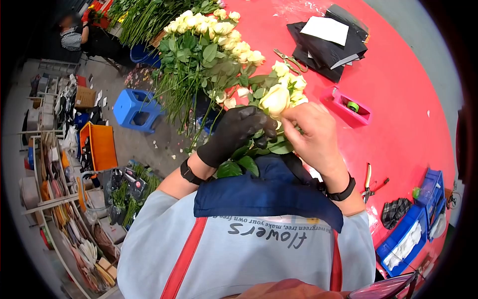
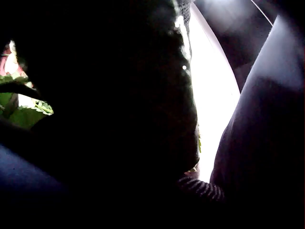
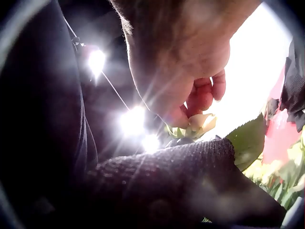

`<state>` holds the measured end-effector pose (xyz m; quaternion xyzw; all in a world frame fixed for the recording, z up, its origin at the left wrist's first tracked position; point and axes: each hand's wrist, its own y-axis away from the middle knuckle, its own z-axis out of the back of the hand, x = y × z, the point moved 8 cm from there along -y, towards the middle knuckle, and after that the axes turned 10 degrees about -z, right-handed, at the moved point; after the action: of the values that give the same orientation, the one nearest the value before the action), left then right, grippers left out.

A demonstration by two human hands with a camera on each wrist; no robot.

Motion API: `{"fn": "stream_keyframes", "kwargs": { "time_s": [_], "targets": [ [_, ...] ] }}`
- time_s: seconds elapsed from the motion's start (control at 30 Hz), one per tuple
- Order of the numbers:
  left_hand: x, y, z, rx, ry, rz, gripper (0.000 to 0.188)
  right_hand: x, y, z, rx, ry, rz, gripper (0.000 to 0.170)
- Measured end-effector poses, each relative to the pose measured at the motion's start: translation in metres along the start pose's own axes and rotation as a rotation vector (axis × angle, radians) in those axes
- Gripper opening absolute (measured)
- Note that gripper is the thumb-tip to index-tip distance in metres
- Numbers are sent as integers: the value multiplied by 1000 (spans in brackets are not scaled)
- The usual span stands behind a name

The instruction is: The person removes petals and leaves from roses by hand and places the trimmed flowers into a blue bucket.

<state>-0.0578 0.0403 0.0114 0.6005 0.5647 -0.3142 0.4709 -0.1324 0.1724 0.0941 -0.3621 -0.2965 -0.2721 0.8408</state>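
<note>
Grasping a pale yellow rose [image 1: 275, 101] just under its bloom with the left hand [image 1: 240, 131], black-gloved; pinching its petal edge with the right hand [image 1: 314, 133], bare. Held up before the navy apron [image 1: 264, 199], at the near side of the red bench [image 1: 403, 94] and touching other roses [image 1: 298, 85]. Could tear a sound petal by pinching too deep or tugging sideways; could bruise the bloom by squeezing. Could snap the neck by twisting against too firm a left grip. Could prick bare skin on a thorn; cannot tell for sure, with stem hidden behind glove and leaves [image 1: 248, 164]. Could crush neighbouring blooms by reaching further forward.
</note>
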Motion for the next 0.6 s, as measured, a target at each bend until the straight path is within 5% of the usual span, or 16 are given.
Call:
{"fn": "stream_keyframes", "kwargs": {
  "time_s": [0.6],
  "targets": [
    [-22, 3, 0, -159, -395, -125, 17, 23, 5, -2, -123, 196, 134, 18]
  ]
}}
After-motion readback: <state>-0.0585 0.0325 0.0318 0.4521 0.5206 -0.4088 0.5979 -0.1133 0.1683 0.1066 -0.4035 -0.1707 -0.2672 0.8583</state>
